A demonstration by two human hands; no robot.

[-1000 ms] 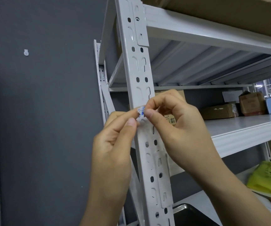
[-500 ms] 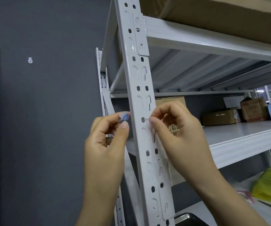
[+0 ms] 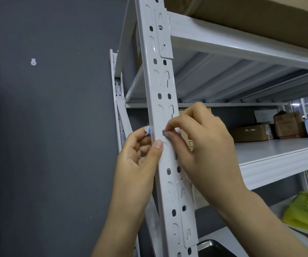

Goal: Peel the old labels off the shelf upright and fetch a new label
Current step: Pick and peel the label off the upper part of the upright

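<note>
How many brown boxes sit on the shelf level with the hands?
3. One box shows behind the right hand; a flat box lies mid-shelf; a taller box stands right of it. More may be hidden.

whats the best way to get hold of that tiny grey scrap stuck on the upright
Take the grey scrap by its right edge, coming from the right, where the right hand pinches at it. It lies flat on the front face of the upright, so probably only an edge gives purchase. The left hand holds the crumpled label.
</note>
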